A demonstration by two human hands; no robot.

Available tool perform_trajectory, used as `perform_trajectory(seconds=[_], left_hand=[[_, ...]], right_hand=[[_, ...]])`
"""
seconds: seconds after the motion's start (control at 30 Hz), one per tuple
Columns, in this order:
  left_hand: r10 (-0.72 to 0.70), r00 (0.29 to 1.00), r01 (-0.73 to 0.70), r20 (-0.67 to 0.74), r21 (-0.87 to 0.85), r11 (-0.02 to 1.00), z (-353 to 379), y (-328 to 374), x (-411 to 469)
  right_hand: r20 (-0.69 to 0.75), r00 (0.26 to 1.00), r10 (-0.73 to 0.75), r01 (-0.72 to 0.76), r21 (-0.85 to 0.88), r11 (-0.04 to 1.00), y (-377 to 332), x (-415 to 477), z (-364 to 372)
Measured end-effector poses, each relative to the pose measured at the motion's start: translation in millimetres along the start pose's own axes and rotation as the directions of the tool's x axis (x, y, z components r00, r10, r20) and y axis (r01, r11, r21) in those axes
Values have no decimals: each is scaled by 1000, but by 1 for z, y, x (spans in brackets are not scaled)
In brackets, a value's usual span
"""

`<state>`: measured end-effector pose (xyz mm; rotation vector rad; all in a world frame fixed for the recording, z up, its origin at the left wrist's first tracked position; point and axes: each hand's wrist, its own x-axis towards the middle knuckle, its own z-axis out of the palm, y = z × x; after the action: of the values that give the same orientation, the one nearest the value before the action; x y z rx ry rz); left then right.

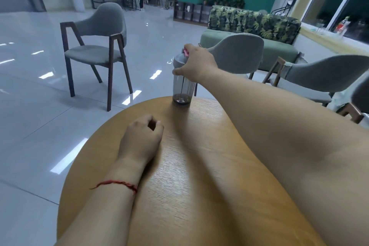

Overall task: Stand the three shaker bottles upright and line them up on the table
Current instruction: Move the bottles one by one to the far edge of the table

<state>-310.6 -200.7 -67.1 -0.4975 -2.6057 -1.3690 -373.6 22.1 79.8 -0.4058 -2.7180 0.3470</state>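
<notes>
One shaker bottle [182, 88] stands upright at the far edge of the round wooden table [199, 175]. It is smoky and see-through, with a grey lid and a pink cap. My right hand [196, 62] reaches across the table and grips the bottle around its lid. My left hand [141, 138] rests on the tabletop nearer to me, fingers curled in with nothing in them; a red string circles its wrist. No other shaker bottle is in view; my right forearm covers the table's right side.
A grey chair [97, 46] stands on the tiled floor to the far left. Two more grey chairs [239, 52] [319, 74] stand close behind the table's far right edge. A green sofa [259, 32] is beyond them. A person stands far back.
</notes>
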Motion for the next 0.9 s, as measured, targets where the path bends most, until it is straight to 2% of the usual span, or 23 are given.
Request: perform_trajectory(seconds=[0.3, 0.47, 0.57, 0.63, 0.8, 0.87, 0.9], left_hand=[[33, 999, -34, 22, 28, 999, -1, 1, -1], [53, 992, -60, 118, 57, 997, 1, 2, -3], [126, 979, -135, 163, 48, 990, 0, 9, -7], [204, 953, -214, 223, 23, 977, 5, 19, -17], [422, 810, -432, 408, -72, 899, 37, 40, -56], [448, 798, -444, 404, -108, 889, 36, 41, -59], [440, 813, -424, 382, -130, 896, 35, 38, -57]], right_hand=[[25, 998, 59, -56, -126, 991, -8, 0, -7], [-131, 990, 60, -71, -80, 994, -10, -44, -52], [-132, 991, 35, -45, -71, 996, 2, -91, -85], [-126, 992, 29, -42, -96, 995, 13, -127, -107], [-131, 987, 92, -100, -58, 993, 50, -221, -175], [-152, 980, 131, -138, -38, 990, 71, -258, -203], [-167, 973, 160, -167, -29, 986, 84, -275, -216]])
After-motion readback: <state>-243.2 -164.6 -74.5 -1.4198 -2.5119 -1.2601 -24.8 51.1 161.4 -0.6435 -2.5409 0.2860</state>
